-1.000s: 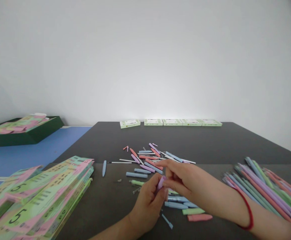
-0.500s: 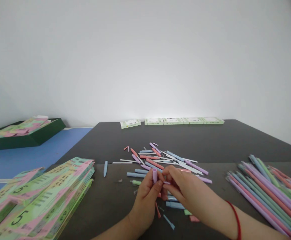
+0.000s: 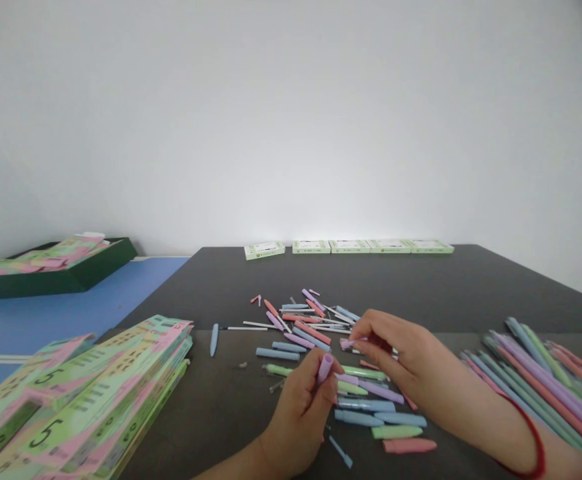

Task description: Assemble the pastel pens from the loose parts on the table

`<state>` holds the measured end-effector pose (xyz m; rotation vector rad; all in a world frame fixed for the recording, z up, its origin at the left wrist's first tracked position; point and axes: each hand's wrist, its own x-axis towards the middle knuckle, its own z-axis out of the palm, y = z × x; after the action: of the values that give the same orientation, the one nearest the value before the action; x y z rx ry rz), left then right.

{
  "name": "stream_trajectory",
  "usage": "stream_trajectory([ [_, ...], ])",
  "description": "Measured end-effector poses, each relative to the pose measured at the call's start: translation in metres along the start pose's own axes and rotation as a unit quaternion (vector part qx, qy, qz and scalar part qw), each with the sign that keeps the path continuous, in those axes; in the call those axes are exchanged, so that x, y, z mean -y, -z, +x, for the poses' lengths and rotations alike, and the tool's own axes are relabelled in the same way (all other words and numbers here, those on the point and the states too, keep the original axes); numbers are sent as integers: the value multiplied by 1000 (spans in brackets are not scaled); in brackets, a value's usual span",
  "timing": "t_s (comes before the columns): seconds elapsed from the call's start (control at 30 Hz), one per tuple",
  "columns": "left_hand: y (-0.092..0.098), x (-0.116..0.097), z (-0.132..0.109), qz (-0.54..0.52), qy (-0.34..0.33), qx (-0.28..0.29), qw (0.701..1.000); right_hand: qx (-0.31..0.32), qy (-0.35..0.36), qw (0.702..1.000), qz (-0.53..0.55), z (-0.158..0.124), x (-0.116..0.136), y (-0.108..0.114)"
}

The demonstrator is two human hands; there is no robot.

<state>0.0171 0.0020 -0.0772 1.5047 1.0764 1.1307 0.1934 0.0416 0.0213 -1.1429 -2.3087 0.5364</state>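
My left hand (image 3: 303,410) is wrapped round a purple pen barrel (image 3: 325,368), whose open end points up. To the right and a little farther out, my right hand (image 3: 395,353) pinches a small purple pen part (image 3: 347,344) between thumb and fingertips, apart from the barrel. Behind both hands lies a loose spread of pen barrels, white refills and small clips. Close to my left hand are a clear-and-blue barrel (image 3: 365,405), a green pen piece (image 3: 397,432) and a red pen piece (image 3: 409,445). A small blue clip (image 3: 341,451) rests below.
Stacked printed packs (image 3: 115,393) fill the left side. Many coloured pens (image 3: 545,393) lie in a pile at right. Several flat boxes (image 3: 349,247) line the table's far edge. On a blue surface, a dark green tray (image 3: 71,283) holds more packs.
My right hand has moved away from the barrel, to the right and outward, with a small purple part in its fingers. The left hand still holds the barrel, shifted slightly right and down.
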Motion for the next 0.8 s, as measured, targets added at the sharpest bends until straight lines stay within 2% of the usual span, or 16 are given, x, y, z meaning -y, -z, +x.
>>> stream_trajectory([
  [0.2, -2, 0, -2, 13, 2, -18, 1000, 29, 87, 995, -32, 0, -5, -23],
  [0.3, -4, 1, -2, -6, 18, -22, 1000, 17, 89, 993, -79, -1, -8, -36],
  [0.37, -5, 1, -2, -16, 26, -22, 999, 22, 75, 994, -72, -1, -10, -39],
  [0.5, -4, -2, 0, -17, 34, -19, 999, 36, -7, 997, 68, 2, -8, -32],
  [0.63, -2, -1, 0, -7, 7, -3, 1000, 68, -92, 961, 252, 4, 1, -19],
  [0.7, -2, -1, -1, -9, -5, 0, 1000, 68, -94, 949, 293, 3, 6, -16],
  [0.8, -4, -3, -3, -26, -11, -5, 1000, 70, -69, 954, 282, 1, 10, -16],
])
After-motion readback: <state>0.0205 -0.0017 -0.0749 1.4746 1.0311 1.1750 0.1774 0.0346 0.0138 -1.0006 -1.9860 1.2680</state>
